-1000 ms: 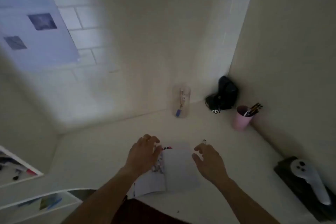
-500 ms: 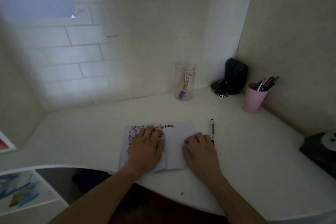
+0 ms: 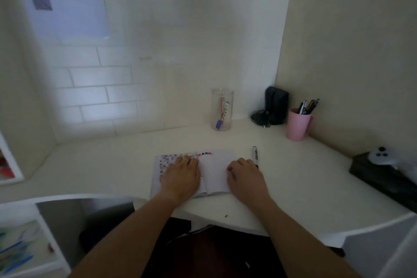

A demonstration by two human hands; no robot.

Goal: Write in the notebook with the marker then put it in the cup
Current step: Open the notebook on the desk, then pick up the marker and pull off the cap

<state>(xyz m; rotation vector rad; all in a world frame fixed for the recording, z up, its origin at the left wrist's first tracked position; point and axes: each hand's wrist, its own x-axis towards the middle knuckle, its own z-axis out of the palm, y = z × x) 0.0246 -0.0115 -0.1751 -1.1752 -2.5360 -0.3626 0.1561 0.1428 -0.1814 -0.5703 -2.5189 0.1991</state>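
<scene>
An open notebook (image 3: 214, 169) lies on the white desk near its front edge. My left hand (image 3: 181, 175) rests flat on its patterned left page. My right hand (image 3: 244, 177) lies on the blank right page, fingers curled loosely, holding nothing. A black marker (image 3: 255, 154) lies on the desk just beyond and to the right of my right hand, its near end by my fingers. A pink cup (image 3: 297, 125) with several pens stands at the back right by the wall.
A clear jar (image 3: 222, 110) holding a pen stands at the back wall. A black device with cables (image 3: 274, 106) sits in the corner. A dark box with a white controller (image 3: 383, 165) lies at the right edge.
Both hands came down from hovering and now press the notebook open flat. The view shifted downward and then up a little; the marker has stayed on the desk.
</scene>
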